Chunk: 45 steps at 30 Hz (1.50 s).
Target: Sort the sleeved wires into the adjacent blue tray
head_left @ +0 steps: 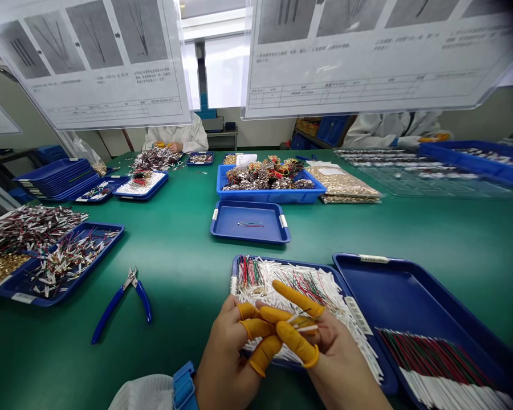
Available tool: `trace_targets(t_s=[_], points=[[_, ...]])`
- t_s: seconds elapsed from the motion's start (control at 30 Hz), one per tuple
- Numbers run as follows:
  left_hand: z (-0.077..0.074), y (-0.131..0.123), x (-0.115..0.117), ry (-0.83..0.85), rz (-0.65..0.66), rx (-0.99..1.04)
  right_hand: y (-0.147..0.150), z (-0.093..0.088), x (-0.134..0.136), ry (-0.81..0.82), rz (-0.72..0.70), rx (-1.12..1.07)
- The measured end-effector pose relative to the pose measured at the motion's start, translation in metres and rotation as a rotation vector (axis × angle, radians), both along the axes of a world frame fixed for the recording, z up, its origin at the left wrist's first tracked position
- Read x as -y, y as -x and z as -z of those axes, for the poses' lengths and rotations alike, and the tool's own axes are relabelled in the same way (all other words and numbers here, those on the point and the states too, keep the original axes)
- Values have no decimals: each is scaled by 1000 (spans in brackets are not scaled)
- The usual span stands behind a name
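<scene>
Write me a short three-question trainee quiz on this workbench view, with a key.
1. What covers the fingertips of the left hand and right hand holding the white-sleeved wires? A) orange finger cots B) metal thimbles C) white tape

2. True or false: the blue-handled side cutters lie on the green bench, left of the tray of sleeved wires.

3. Fill in the blank: in the blue tray on the right, the lined-up wires have their ____ sleeves nearest the person.

Key: 1 A; 2 true; 3 white
</scene>
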<state>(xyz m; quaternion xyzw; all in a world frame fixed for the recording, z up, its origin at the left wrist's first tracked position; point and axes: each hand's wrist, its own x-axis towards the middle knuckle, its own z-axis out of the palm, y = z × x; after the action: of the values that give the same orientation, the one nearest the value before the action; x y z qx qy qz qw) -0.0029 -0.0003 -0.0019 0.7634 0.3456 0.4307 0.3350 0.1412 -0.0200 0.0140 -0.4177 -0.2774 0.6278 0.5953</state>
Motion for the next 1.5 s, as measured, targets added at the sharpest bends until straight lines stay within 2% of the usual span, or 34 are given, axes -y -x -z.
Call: trace_targets(t_s=[0.2, 0.3, 0.5, 0.67, 0.77, 0.93, 1.17, 1.37, 1.5], points=[[-4, -2, -1, 9, -79, 38, -11, 3, -3, -45, 156, -57], [-4, -2, -1, -5, -52, 49, -8, 5, -3, -13, 116, -46], [-5, -1, -3, 16, 40, 19, 6, -2, 0, -20, 9, -12], [-6, -2, -2, -64, 38, -55, 2, 5, -2, 34, 55, -2], [-5, -2, -1, -101, 29, -83, 0, 11, -4, -7, 88, -25], [-1, -1, 0, -223, 50, -174, 2, 8, -4, 6, 172, 7], [2, -1, 0, -242, -26, -119, 9, 1, 2, 21, 80, 17], [5, -3, -1, -402, -72, -332, 13, 2, 3, -9, 109, 155], [4, -2, -1, -431, -58, -336, 11, 4, 1, -5, 103, 150]])
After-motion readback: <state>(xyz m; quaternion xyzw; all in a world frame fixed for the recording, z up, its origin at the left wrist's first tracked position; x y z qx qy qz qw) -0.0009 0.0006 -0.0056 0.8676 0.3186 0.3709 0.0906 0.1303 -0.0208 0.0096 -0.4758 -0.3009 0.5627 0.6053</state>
